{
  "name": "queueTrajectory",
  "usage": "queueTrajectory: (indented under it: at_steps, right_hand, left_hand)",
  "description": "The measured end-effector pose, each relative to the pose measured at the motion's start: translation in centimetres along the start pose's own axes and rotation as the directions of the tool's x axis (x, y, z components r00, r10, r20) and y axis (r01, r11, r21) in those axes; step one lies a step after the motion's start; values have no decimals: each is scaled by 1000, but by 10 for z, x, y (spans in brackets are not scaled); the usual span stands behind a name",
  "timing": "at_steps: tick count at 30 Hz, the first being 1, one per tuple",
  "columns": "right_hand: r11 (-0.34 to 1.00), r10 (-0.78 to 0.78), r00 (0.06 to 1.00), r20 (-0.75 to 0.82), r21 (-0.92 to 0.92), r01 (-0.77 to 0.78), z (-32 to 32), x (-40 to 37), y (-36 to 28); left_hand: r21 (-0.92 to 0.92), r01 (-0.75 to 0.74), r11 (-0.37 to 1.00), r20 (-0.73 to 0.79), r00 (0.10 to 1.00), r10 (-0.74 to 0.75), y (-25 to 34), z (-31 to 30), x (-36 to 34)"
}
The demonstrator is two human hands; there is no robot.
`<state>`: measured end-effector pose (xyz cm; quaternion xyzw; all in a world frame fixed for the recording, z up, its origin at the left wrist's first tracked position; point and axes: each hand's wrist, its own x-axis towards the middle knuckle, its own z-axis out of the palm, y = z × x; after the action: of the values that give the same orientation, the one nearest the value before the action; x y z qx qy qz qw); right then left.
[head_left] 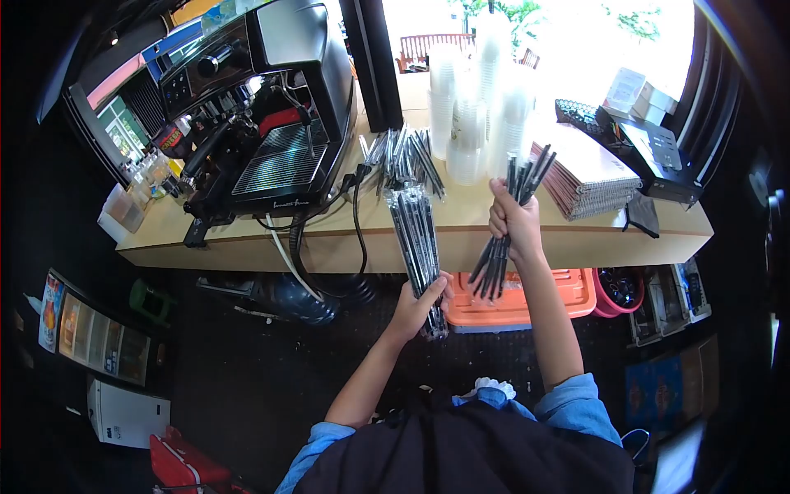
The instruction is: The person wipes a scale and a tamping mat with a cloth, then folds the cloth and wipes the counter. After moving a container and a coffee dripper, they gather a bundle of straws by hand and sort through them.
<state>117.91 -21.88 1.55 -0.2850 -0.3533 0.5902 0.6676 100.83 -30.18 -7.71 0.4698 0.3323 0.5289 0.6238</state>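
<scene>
My left hand (424,303) is wrapped round the lower part of a clear plastic packet of black straws (414,235), which stands nearly upright in front of the counter. To its right, my right hand (515,221) grips a loose bunch of black straws (492,267) around the middle, its ends spreading above and below the fist. The two bundles are apart. Beyond the packet, a pile of wrapped straws (405,156) lies on the wooden counter (370,239), beside a black cable.
A coffee machine (284,156) stands at the left of the counter. Stacks of clear cups (469,123) rise behind my hands. Spiral notebooks (588,173) and a black device (658,156) lie at the right. Below the counter are an orange-lidded box (535,300) and a pink tub (607,306).
</scene>
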Motion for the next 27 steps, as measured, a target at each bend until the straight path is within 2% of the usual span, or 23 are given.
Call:
queueTrajectory:
  at_steps: [2,3,5,9,11,13,15,22,27]
  right_hand:
    - [964,93,992,89,-258,-67,2,-8,-3]
    - [964,93,992,87,-258,-67,5,-13,-3]
    - [834,122,968,221,-551,21,15,-24,2]
    - [842,104,952,288,-535,69,19,-33,15]
    - [871,232,937,261,-485,-81,16,-33,15]
    - [885,233,942,242,-455,-102,17,-34,15]
    - [923,255,935,247,-350,-159,14,-32,17]
    - [948,234,935,268,-277,-159,17,-33,22]
    - [903,206,947,246,-421,-87,22,-34,22]
  left_hand:
    - [-4,-5,1000,24,1000,5,0,-2,-1]
    - [-8,-10,1000,48,999,10,0,-2,-1]
    - [21,-5,1000,89,996,4,4,0,-3]
    - [45,20,999,168,985,-27,4,2,-4]
    - [35,17,999,164,986,-22,7,2,-5]
    - [24,14,1000,159,987,-18,11,4,-8]
    - [-63,62,996,99,994,-55,16,8,-10]
    - [-78,79,994,72,995,-74,15,6,-9]
    - [-55,35,998,83,996,-30,16,9,-9]
